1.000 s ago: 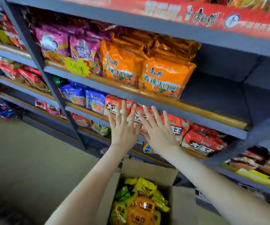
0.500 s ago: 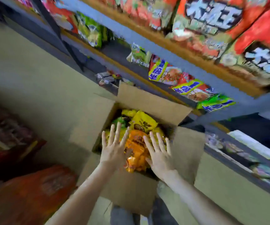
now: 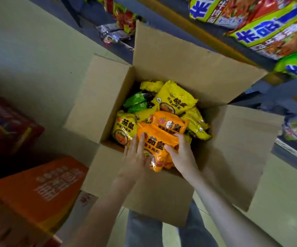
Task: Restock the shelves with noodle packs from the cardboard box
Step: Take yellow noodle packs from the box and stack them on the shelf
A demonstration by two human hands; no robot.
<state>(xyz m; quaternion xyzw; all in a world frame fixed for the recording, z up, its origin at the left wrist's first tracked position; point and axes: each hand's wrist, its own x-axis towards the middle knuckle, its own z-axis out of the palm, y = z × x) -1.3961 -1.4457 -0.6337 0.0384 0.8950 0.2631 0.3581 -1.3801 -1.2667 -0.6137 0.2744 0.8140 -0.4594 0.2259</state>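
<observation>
Orange noodle pack (image 3: 157, 145) is gripped from both sides, right at the near end of the open cardboard box (image 3: 179, 56). The left hand (image 3: 135, 157) is wrapped round its left edge and the right hand (image 3: 181, 154) is curled over its right edge. Yellow packs (image 3: 175, 98) and green packs (image 3: 137, 102) are piled behind it.

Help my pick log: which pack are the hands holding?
The nearest orange pack: left hand and right hand grip it; second orange pack, yellow packs and green packs lie loose.

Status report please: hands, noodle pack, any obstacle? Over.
Left hand and right hand hold orange noodle pack by its sides. Pack atop pile in open cardboard box. Nothing above it.
</observation>
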